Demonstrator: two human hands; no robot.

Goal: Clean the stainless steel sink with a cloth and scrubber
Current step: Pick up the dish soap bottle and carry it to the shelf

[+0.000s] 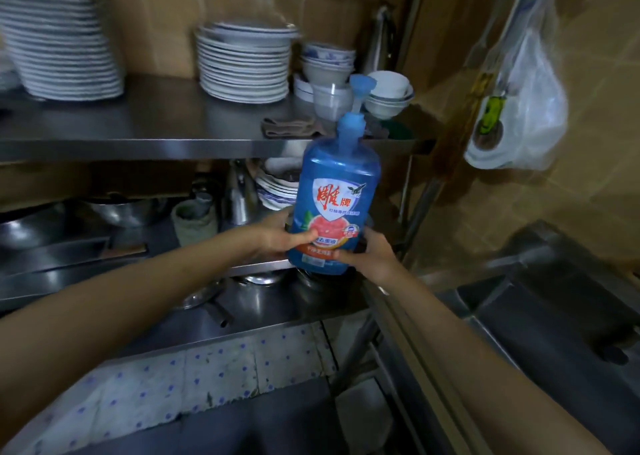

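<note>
A big blue pump bottle of dish detergent (337, 191) is held upright in front of the steel shelving, slightly tilted. My left hand (282, 236) grips its lower left side, thumb across the label. My right hand (372, 252) grips its base from the right. A brownish folded cloth (292, 127) lies on the top shelf behind the bottle, with a dark green scrubber (401, 130) to its right. The stainless steel sink (540, 302) is at the lower right, dark and partly out of frame.
Stacks of white plates (244, 63) and bowls (327, 61) stand on the top shelf (138, 143). Metal bowls and pots fill the lower shelves. A white plastic bag (523, 108) hangs on the wall at right. Tiled floor shows below.
</note>
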